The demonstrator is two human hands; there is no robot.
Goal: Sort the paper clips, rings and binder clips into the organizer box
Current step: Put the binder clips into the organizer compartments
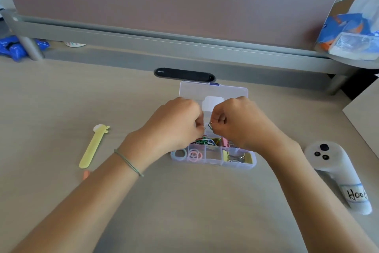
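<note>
A clear organizer box (251, 163) lies open on the desk, its lid (190, 90) laid back. Both hands hover over it with curled fingers. My right hand (238, 121) pinches a dark green paper clip (210, 126). My left hand (176, 123) is curled close beside it; what its fingertips hold is hidden. Beneath the hands lies a heap of coloured paper clips (206, 141). The front row holds a pale ring (180, 154), pink rings (195, 155) and binder clips (238, 158). A pink binder clip (225, 141) sits behind them.
A yellow ruler-like stick (93, 147) lies left of the box, a small orange piece (86, 175) below it. A white controller (336, 172) with a label lies to the right. A black oblong case (184, 74) sits behind the lid. A grey partition rail (184, 43) closes the back.
</note>
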